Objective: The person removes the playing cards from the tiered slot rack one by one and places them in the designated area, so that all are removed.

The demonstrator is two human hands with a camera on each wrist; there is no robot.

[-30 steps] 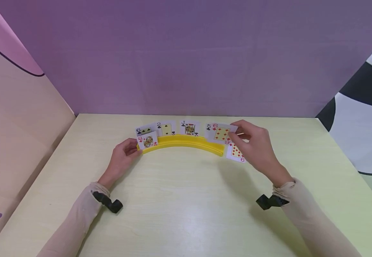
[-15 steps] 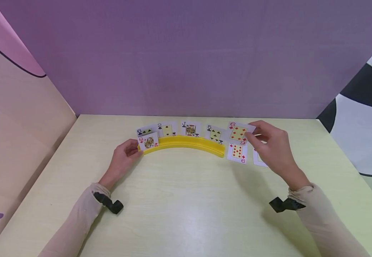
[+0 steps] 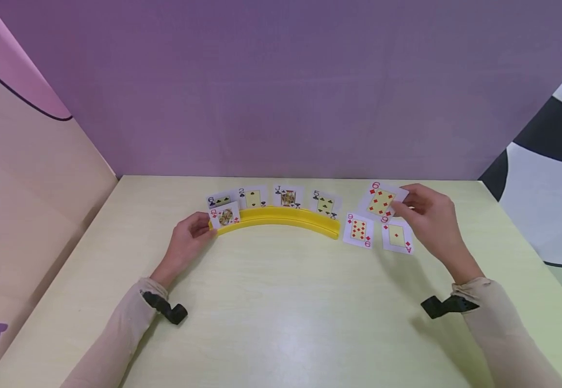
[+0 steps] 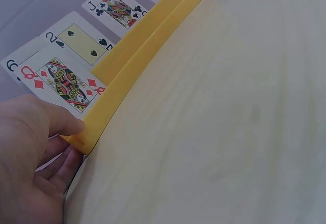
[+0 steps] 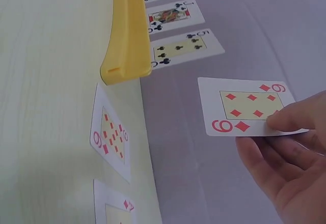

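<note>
Our right hand (image 3: 431,218) pinched the six of diamonds (image 3: 380,201) between thumb and fingers, above the table (image 3: 281,312). Just below lay the ace of diamonds (image 3: 397,236) and nine of diamonds (image 3: 358,230). Our left hand (image 3: 188,237) gripped the yellow card holder (image 3: 281,218) at its near end, beside the queen of diamonds (image 3: 224,216).

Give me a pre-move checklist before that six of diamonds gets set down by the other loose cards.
1. Right hand grips the six of diamonds by its edge: ok.
2. Card face visible and unbent in the right wrist view: ok.
3. Nine of diamonds and ace of diamonds lie flat on the table, apart: ok.
4. Free table beside the ace for another card: ok.
5. Left hand steadies the yellow holder at its end: ok.
6. Five of clubs seated firmly in its slot: cannot tell.
</note>
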